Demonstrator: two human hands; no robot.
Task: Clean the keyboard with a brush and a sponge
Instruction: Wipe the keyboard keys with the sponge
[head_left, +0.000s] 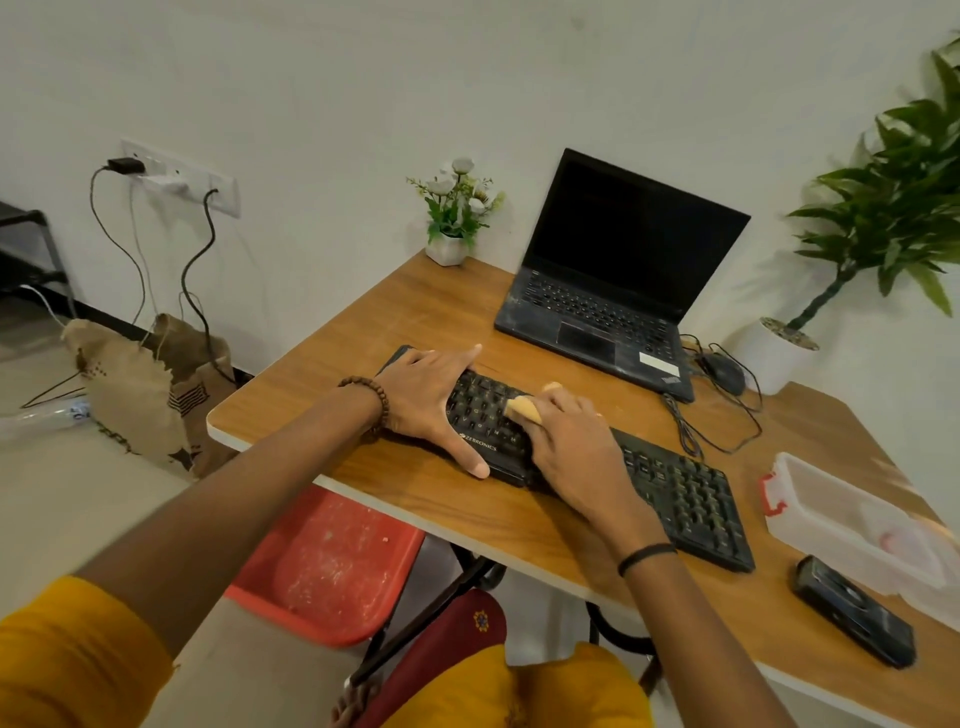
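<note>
black keyboard (680, 493) lies slantwise across the wooden tabletop (415, 312), and on my feed both arms reach in over its left half. my left grip (431, 400) lies flat on the keyboard's left end with the fingers straight and spread. its thumb runs along the near edge and its forefinger along the far edge, so it presses down and holds nothing. my right grip (576, 452) is just beside it, fingers curled round a yellow sponge (524, 408). the sponge sticks out past the fingers and rests on the keys left of the keyboard's middle. the right half of the keyboard is uncovered.

beyond the keyboard stands an open laptop (613, 291) with a dark screen. a wired mouse (724, 371) lies just right of it, its cable looping over the wood. a small flower pot (454, 218) stands at the far corner by the wall, and a tall green plant (893, 208) stands at the right. on the near right of the tabletop sits a clear box (852, 519) with a red clasp. a black oblong thing (854, 610) lies just in front of it; i cannot tell what it is. under the tabletop is a red stool (332, 561), and a brown bag (150, 379) sits on the floor at the left.
</note>
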